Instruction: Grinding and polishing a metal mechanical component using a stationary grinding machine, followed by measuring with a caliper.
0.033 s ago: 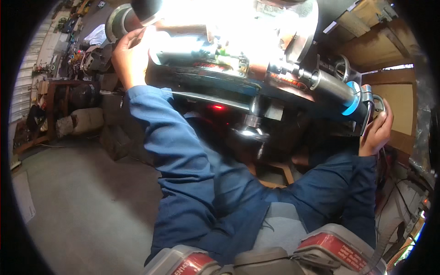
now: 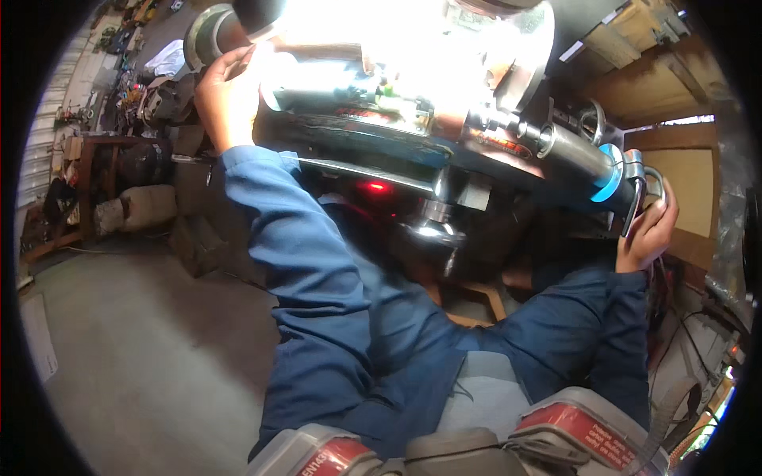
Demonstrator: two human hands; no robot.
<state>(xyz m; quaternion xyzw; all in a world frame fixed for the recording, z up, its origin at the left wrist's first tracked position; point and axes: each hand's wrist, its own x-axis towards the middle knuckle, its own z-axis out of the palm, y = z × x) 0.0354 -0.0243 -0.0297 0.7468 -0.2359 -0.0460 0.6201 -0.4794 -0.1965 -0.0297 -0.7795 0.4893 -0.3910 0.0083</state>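
Note:
A lathe-like machine [image 2: 357, 131] lies across the upper middle, its upper part washed out by bright light. At its left end is my left hand [image 2: 228, 91], with fingers curled against the edge of a pale, glaring part. Whatever they grasp there is lost in the glare. On the right, a steel cylinder [image 2: 573, 151] ends in a blue ring [image 2: 609, 173]. Beyond the ring, my right hand [image 2: 652, 226] closes around a bent metal handle [image 2: 656, 181]; the fingertips are partly hidden. Below the machine's bed hangs a shiny metal knob [image 2: 435, 226].
A large pale disc [image 2: 533, 59] stands behind the machine. A round grey rim [image 2: 205, 36] is past my left hand. Wooden panels [image 2: 675, 75] stand at right, cluttered shelves [image 2: 119, 103] at far left. A red light [image 2: 376, 187] glows under the bed. Two respirator filters [image 2: 591, 432] fill the lower edge.
My right hand has shifted slightly with the metal handle. My left hand stays at nearly the same spot.

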